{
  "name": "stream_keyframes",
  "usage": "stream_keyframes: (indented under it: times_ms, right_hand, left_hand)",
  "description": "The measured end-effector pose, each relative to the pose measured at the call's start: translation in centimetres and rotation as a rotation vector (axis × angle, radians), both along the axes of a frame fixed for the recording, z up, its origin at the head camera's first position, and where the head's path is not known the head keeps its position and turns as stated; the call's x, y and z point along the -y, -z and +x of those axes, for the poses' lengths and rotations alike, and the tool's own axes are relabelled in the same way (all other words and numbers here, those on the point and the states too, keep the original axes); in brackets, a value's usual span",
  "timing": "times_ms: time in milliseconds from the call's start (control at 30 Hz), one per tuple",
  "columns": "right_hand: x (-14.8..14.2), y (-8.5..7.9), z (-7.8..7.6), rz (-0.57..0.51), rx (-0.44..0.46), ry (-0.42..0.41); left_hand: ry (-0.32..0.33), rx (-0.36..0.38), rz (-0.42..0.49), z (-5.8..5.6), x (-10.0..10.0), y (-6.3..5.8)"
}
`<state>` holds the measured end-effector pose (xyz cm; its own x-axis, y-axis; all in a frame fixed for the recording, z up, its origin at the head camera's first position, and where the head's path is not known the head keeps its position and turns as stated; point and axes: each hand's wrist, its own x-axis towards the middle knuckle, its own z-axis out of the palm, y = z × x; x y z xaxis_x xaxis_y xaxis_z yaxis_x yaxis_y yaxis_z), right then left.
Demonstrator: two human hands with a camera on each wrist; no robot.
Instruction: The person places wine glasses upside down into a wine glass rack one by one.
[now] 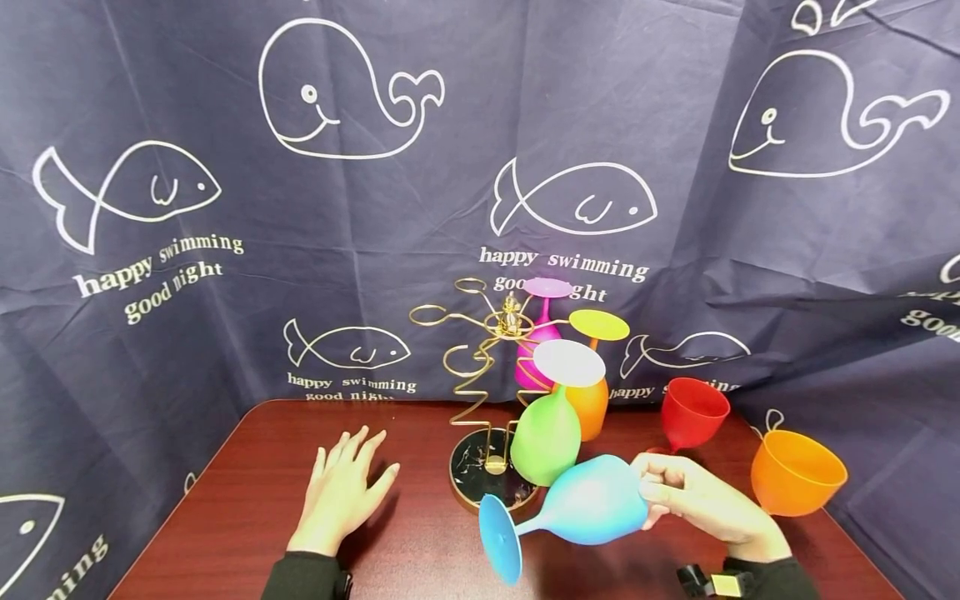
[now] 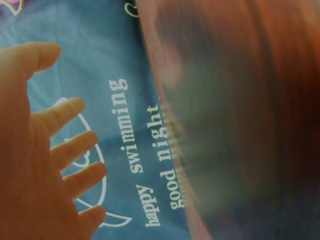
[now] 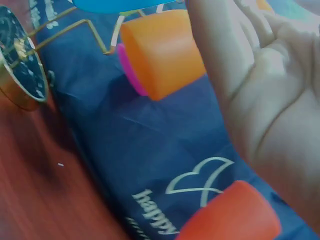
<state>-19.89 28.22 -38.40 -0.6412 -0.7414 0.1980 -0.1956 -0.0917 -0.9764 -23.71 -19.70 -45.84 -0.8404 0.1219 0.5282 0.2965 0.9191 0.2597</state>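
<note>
My right hand [image 1: 701,500] grips a blue plastic goblet [image 1: 596,500] by the rim end of its bowl. The goblet lies sideways in the air, its foot pointing left, in front of a gold wire rack [image 1: 471,392] on a black marbled round base [image 1: 480,458]. Upside down on the rack's right side hang a green goblet [image 1: 547,437] with a pale foot, an orange goblet [image 1: 588,404] with a yellow foot, and a magenta goblet [image 1: 546,333]. My left hand [image 1: 341,487] is spread, palm down, over the table left of the rack, holding nothing.
A red goblet [image 1: 693,412] and another orange goblet [image 1: 798,471] stand upright on the right of the reddish-brown table [image 1: 225,517]. Wire rings [image 1: 429,315] on the rack's left side hold no goblet. A dark cloth [image 1: 420,217] with whale and fish drawings hangs behind.
</note>
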Motion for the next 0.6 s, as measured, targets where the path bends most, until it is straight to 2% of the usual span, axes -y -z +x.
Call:
stream_keyframes:
  times_ms: [133, 233, 467, 600]
  right_hand:
    - [0.5, 1.3, -0.8, -0.149, 0.083, -0.152]
    - [0.9, 2.3, -1.3, -0.212, 0.15, -0.233]
    - [1.9, 4.3, -2.1, -0.266, 0.201, -0.32]
    - [2.6, 5.4, -2.3, -0.299, 0.271, -0.35]
  left_hand:
    - [0.003, -0.013, -0.001, -0.1, 0.1, 0.1]
    - [0.006, -0.006, -0.003, -0.1, 0.1, 0.2]
    - [0.008, -0.005, -0.002, 0.1, 0.1, 0.2]
    - [0.004, -0.004, -0.005, 0.0, 0.1, 0.2]
